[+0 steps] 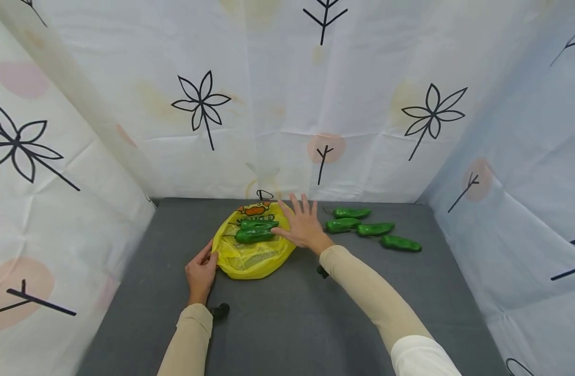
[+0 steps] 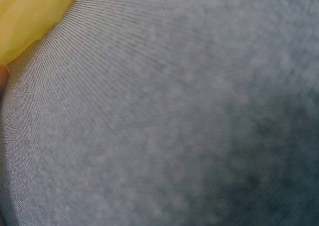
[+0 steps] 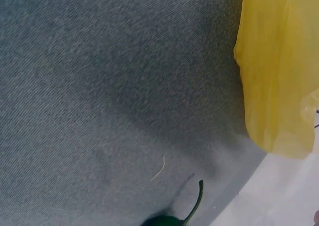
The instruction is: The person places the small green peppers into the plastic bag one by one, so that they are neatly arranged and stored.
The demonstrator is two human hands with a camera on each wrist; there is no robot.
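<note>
A yellow plastic bag (image 1: pixel 250 266) lies on the grey table with its mouth spread wide. Two green peppers (image 1: pixel 254 236) rest side by side in it. My left hand (image 1: pixel 202 274) pinches the bag's left rim between thumb and fingers. Over the bag's right rim, my right hand (image 1: pixel 303 227) spreads its fingers out straight, the thumb close to the peppers' right ends; whether it touches the bag I cannot tell. In the right wrist view the bag (image 3: pixel 276 71) stands at the right. The left wrist view catches only a corner of the bag (image 2: pixel 30 16).
Several loose green peppers (image 1: pixel 374 229) lie to the right of my right hand. The grey table (image 1: pixel 287 324) ends at a patterned white cloth (image 1: pixel 278 120) behind, with more cloth along both sides. A pepper's stem (image 3: pixel 198 201) pokes up at the bottom of the right wrist view.
</note>
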